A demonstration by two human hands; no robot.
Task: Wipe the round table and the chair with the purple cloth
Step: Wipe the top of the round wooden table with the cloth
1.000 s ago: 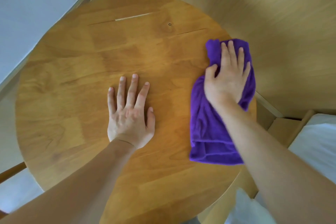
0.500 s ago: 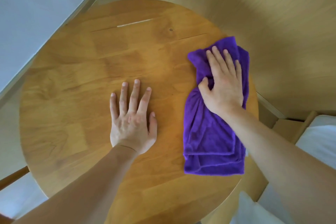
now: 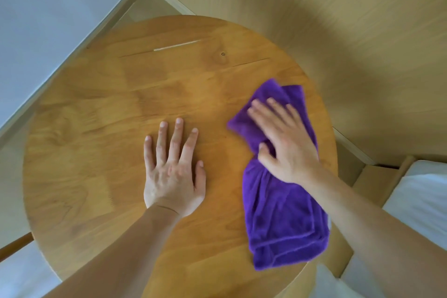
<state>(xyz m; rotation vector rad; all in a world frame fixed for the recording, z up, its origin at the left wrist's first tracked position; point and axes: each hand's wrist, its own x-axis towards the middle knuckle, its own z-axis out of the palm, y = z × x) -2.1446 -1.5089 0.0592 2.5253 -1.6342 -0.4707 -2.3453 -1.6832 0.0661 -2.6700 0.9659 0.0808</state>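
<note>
The round wooden table (image 3: 101, 133) fills the middle of the view. My left hand (image 3: 173, 169) lies flat on its centre, fingers spread and straight. A folded purple cloth (image 3: 285, 220) lies on the table's right side, running from the middle toward the near edge. My right hand (image 3: 285, 143) presses on the cloth's far half with fingers stretched out and the thumb tucked against a fold. The hand is slightly blurred. No chair is clearly in view.
A white wall (image 3: 48, 19) and skirting run along the left; wood-grain panelling (image 3: 314, 7) rises behind the table. White bedding (image 3: 420, 196) and a wooden frame sit at the right. A wooden rail (image 3: 14, 247) shows at lower left.
My right hand has swept the cloth leftward and toward me from the far right rim, its fingers turning left. My left hand has stayed flat in place.
</note>
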